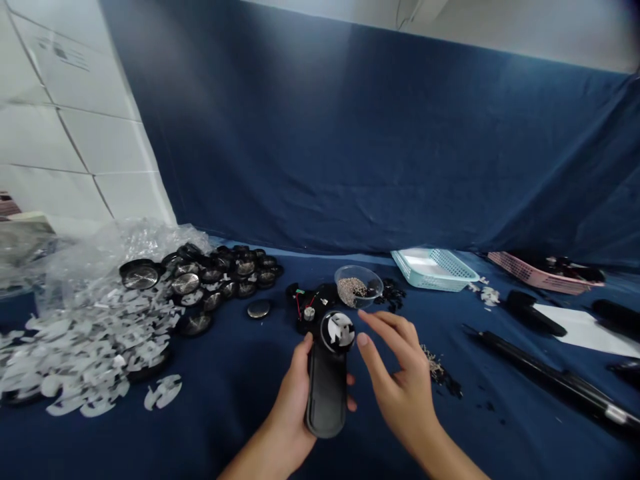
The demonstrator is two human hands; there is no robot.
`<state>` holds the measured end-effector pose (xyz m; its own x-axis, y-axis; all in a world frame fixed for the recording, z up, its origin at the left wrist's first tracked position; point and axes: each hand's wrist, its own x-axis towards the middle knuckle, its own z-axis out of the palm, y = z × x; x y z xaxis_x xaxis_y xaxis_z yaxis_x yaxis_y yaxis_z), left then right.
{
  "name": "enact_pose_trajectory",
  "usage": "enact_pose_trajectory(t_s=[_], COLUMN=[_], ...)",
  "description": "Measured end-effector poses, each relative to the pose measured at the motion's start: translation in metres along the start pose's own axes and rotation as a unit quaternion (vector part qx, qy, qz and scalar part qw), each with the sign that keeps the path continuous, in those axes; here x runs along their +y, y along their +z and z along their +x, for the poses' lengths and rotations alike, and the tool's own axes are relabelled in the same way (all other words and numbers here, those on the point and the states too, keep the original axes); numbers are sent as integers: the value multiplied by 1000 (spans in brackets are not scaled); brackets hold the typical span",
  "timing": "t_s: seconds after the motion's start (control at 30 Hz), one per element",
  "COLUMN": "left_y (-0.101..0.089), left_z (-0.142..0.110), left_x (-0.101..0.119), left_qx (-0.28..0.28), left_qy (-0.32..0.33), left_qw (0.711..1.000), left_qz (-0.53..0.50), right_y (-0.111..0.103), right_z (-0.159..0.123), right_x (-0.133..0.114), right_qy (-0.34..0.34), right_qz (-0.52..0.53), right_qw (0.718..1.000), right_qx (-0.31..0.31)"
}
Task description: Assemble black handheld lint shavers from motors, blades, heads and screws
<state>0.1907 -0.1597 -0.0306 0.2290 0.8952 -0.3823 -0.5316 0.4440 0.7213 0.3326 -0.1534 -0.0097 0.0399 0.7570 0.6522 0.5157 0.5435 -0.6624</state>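
My left hand [295, 407] is wrapped around a long black plastic housing [326, 393] with a rounded lower end. Set in its round head is a white plastic piece [341, 330] with cut-outs, like the loose ones at left. My right hand [400, 373] hovers just right of that head, thumb and index finger apart, with nothing visible between them. Beyond the housing lie black parts with a small motor [309, 313] and red wires. A clear bowl [373, 275] of small screws stands behind my right fingertips.
A heap of white plastic pieces [90, 353] spreads across the left, beside piled black round parts [245, 267] and clear plastic bags [125, 260]. One silver-topped disc [259, 309] lies apart. Right are loose screws [434, 363], a turquoise basket [440, 283], a pink basket [540, 273] and a long black tool [545, 370].
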Motion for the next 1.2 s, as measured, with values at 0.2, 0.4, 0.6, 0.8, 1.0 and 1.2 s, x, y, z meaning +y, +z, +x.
enact_pose_trajectory(t_s=[0.2,0.4,0.6,0.8,1.0,1.2], left_y=[6,23,34,68,95,102], left_z=[-6,-17,-18,-26,-25,-33], left_x=[-9,-21,-13,19,30,31], left_qx=[10,63,149,54,5,36], left_qy=[30,216,314,410,460,485], left_qw=[999,952,862,732,577,470], left_qz=[24,210,368,542,675,737], right_y=[-1,6,-13,-40,-55,-61], right_z=[-20,-40,-33,-27,-23,-18], right_x=[7,6,6,24,28,16], right_qy=[287,425,442,428,380,372], right_qz=[316,478,518,561,563,519], right_qw=[901,761,730,704,730,770], right_qx=[-84,-106,-61,-85,-78,-7])
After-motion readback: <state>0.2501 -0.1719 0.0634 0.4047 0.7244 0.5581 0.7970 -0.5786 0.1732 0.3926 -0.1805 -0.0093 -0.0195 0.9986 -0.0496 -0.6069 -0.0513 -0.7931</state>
